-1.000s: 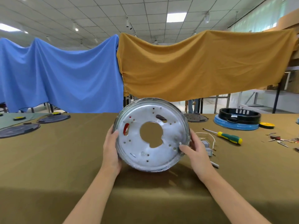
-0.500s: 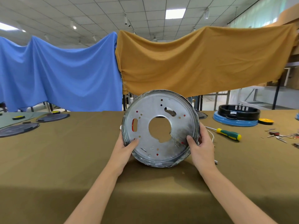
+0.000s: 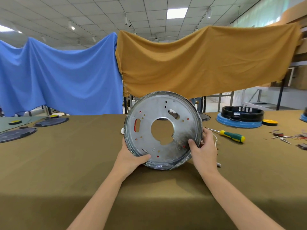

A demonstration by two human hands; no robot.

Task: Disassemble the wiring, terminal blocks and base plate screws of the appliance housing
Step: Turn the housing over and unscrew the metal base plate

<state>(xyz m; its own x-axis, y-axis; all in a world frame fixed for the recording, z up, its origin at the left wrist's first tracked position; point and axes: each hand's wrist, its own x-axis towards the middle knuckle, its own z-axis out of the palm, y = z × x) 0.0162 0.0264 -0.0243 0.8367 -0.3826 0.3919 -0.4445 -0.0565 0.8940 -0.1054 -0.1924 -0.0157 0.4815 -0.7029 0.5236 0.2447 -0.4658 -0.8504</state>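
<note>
The left hand [image 3: 131, 157] grips the lower left rim of the appliance housing [image 3: 163, 130], its thumb curled over the front face and the other fingers hidden behind the rim. The right hand [image 3: 203, 149] grips the lower right rim the same way, thumb pressed on the metal face and fingers wrapped round the edge.

The housing is held between the two hands, stood on edge with its lower rim at or just above the olive cloth of the table [image 3: 66, 163]; whether it actually touches the cloth is hard to tell. Its round silver base plate faces the camera, ringed by a dark rim that looks wrapped in clear film. A large round hole with a notched lower edge sits in the middle of the plate. Left of that hole is a red-showing slot, above and right of it a smaller irregular opening, and small holes are scattered across the face, several showing red. The lower right of the plate is smudged dark.

Just behind the right hand, right of the housing, lie thin white wires [image 3: 216, 141]. Further right of the housing lies a screwdriver [image 3: 231, 135] with a green and yellow handle, and beyond it a black ring on a blue base [image 3: 240, 116]. Small loose parts [image 3: 282, 136] lie far right of the housing.
</note>
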